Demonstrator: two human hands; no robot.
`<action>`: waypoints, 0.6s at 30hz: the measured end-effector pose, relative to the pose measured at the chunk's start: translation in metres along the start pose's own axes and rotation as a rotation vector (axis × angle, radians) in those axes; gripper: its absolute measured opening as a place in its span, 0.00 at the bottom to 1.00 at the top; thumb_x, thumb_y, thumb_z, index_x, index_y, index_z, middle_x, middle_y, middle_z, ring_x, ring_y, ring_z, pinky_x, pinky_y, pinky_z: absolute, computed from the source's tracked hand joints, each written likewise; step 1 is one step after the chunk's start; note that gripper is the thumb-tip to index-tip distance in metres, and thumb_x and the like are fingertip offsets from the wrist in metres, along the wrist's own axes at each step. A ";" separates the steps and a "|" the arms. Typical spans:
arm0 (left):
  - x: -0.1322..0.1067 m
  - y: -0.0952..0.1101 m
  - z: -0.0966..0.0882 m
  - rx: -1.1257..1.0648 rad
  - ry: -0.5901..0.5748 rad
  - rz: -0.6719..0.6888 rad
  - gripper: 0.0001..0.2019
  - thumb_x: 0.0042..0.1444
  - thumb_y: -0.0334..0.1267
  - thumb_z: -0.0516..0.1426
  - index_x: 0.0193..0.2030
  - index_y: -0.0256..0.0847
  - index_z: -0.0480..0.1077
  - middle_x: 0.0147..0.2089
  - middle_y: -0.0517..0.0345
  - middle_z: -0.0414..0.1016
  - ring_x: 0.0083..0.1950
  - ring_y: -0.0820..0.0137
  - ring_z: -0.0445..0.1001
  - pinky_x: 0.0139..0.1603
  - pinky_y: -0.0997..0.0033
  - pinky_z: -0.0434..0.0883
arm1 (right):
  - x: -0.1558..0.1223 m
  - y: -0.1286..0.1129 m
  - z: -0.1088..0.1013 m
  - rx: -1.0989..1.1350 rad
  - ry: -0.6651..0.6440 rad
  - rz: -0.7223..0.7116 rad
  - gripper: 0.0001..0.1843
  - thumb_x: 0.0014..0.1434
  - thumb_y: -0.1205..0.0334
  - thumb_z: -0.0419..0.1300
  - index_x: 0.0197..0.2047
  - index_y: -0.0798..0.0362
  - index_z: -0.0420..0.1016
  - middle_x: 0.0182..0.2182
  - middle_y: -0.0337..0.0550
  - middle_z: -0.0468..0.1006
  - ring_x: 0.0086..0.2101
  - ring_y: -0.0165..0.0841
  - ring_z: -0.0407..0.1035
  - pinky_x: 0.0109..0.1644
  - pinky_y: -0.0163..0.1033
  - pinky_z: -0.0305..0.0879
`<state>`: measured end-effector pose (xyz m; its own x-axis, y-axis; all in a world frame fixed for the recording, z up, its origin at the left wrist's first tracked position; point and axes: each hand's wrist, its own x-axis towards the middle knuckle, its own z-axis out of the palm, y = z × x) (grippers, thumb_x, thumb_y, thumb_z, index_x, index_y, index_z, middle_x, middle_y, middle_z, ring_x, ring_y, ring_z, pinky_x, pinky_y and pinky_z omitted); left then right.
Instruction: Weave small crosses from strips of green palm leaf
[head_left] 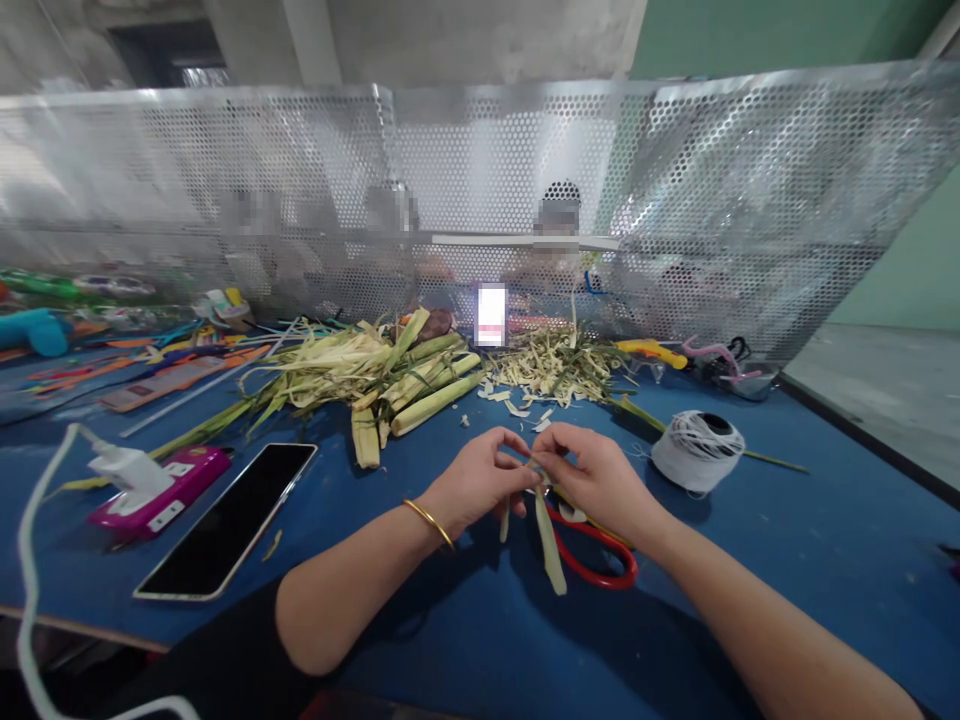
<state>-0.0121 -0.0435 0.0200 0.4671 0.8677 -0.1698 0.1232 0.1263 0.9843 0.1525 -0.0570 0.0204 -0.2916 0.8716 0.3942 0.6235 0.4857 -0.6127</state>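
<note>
My left hand (487, 472) and my right hand (589, 472) meet over the middle of the blue table. Both are closed, with fingertips pinching a pale green strip of dried leaf (550, 550) that hangs down between them. A shorter end of strip shows under the left fingers; whether it is the same piece I cannot tell. Beneath and beside my right hand lies a pair of scissors with red handles (619, 575), its blades mostly hidden by the hands. To the right stands a spool of white string (697, 452).
Bundled pale stalks (435, 392) and a heap of shredded leaf bits (555, 365) lie ahead, before a perforated metal screen (510, 150). A phone (232, 520) and a purple power strip (180, 490) with a white charger are at left. A yellow glue gun (651, 352) lies at back right.
</note>
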 end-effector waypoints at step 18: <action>0.008 -0.001 -0.004 -0.392 0.218 0.053 0.12 0.40 0.38 0.67 0.27 0.35 0.69 0.24 0.64 0.70 0.20 0.83 0.60 0.23 0.81 0.57 | -0.006 -0.004 -0.013 -0.312 0.174 -0.016 0.10 0.59 0.54 0.54 0.31 0.50 0.67 0.28 0.41 0.74 0.27 0.34 0.66 0.31 0.37 0.56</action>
<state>-0.0121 -0.0345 0.0175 0.2635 0.9536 -0.1456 -0.2562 0.2147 0.9425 0.1609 -0.0653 0.0296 -0.1921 0.8267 0.5289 0.8192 0.4318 -0.3774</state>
